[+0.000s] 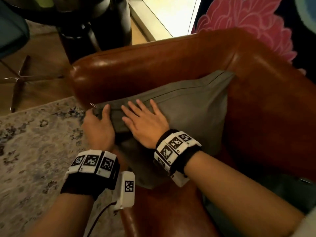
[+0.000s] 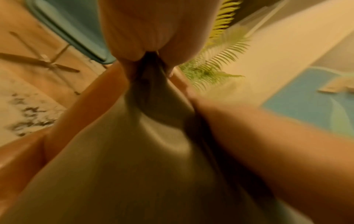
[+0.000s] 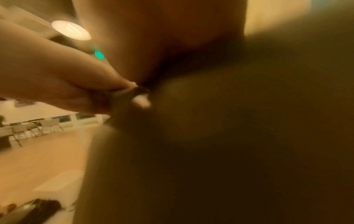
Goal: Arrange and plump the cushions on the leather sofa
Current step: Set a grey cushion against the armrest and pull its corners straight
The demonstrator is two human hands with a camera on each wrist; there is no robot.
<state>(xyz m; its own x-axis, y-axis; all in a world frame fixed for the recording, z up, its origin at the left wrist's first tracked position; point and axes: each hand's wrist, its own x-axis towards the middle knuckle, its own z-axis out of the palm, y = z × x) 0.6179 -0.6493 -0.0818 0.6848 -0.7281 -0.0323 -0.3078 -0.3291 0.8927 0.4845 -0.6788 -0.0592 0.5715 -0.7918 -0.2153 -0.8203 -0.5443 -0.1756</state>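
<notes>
An olive-grey cushion (image 1: 184, 115) leans in the corner of the brown leather sofa (image 1: 153, 69), against its armrest and backrest. My left hand (image 1: 99, 124) grips the cushion's near left corner, thumb on top and fingers curled under the fabric. In the left wrist view the cushion (image 2: 134, 151) bunches into a point where my left hand (image 2: 151, 63) pinches it. My right hand (image 1: 143, 120) lies flat on the cushion face with straight, spread fingers, just right of the left hand. The right wrist view is blurred; the cushion (image 3: 220, 136) fills it.
A patterned pale rug (image 1: 34, 147) covers the floor to the left. A dark round table base (image 1: 95, 28) and a chair's metal legs (image 1: 18, 79) stand beyond the armrest. A black cushion with pink flowers (image 1: 248, 26) sits behind the sofa back. A fern (image 2: 220, 60) shows nearby.
</notes>
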